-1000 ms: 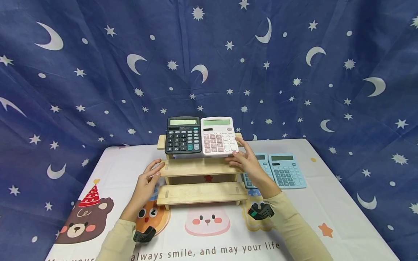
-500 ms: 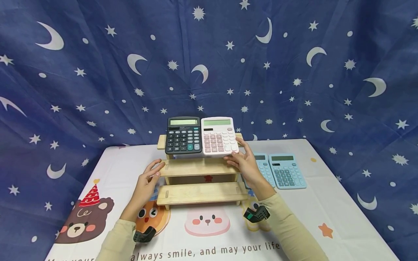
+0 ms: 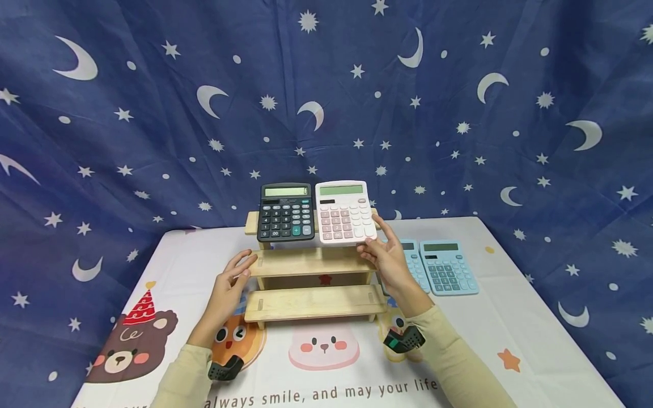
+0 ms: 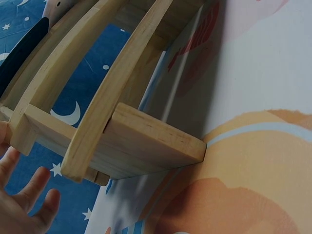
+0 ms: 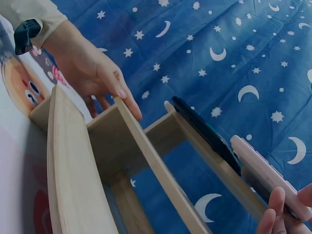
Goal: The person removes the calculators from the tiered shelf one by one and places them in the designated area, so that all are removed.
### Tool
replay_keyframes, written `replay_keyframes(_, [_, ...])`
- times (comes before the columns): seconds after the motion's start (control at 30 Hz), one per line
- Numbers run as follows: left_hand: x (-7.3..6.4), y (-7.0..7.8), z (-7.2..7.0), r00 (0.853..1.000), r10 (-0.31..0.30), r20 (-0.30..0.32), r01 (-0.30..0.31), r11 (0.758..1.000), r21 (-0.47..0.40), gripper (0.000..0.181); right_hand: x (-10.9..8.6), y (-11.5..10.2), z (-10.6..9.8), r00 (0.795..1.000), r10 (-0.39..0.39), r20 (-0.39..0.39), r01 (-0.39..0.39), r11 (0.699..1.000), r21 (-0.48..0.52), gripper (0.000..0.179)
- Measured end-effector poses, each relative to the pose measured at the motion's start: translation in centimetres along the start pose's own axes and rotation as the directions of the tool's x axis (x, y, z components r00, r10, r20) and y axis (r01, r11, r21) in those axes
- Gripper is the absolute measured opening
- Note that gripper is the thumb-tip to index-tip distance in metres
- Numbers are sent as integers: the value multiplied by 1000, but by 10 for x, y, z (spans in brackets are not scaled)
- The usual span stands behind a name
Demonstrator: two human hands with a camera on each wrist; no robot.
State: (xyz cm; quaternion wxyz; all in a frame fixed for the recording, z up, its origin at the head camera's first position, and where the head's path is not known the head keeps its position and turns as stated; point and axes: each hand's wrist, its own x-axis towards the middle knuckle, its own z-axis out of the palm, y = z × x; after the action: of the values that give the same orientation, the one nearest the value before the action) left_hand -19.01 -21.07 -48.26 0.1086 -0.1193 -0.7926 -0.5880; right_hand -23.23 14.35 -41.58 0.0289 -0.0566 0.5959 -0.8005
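A wooden three-step rack [image 3: 316, 302] stands on the table. On its top step a black calculator [image 3: 285, 212] leans at the left. Beside it is a white calculator with pink keys [image 3: 346, 212], a narrow gap between them. My right hand [image 3: 390, 263] pinches the white calculator by its lower right corner; in the right wrist view, thumb and fingers [image 5: 277, 201] lie on opposite faces of it. My left hand [image 3: 227, 292] touches the left end of the middle step with extended fingers; the left wrist view shows its other fingers [image 4: 36, 185] apart from the wood.
Two light-blue calculators lie on the table right of the rack: one [image 3: 449, 269] in full view, the other [image 3: 415, 266] partly behind my right hand. A blue star-and-moon curtain [image 3: 326, 85] hangs behind the white printed tablecloth [image 3: 541, 340].
My right hand has shifted the white calculator slightly right and toward me, widening the gap to the black one. The left hand has stayed at the rack.
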Motion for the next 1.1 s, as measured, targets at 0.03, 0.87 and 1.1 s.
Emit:
replay_keyframes(0.03, [0, 0, 0, 1000, -1, 0, 1, 1000, 1, 40, -1, -1, 0, 1000, -6, 3, 6, 1000, 2, 67])
replay_keyframes(0.87, [0, 1, 0, 1000, -6, 0, 6, 1000, -1, 40, -39, -21, -19, 992, -91, 92, 94, 995, -25, 69])
replay_keyframes(1.1, [1, 0, 0, 1000, -1, 0, 1, 1000, 4, 40, -50, -24, -26, 993, -93, 71, 98, 993, -65, 68])
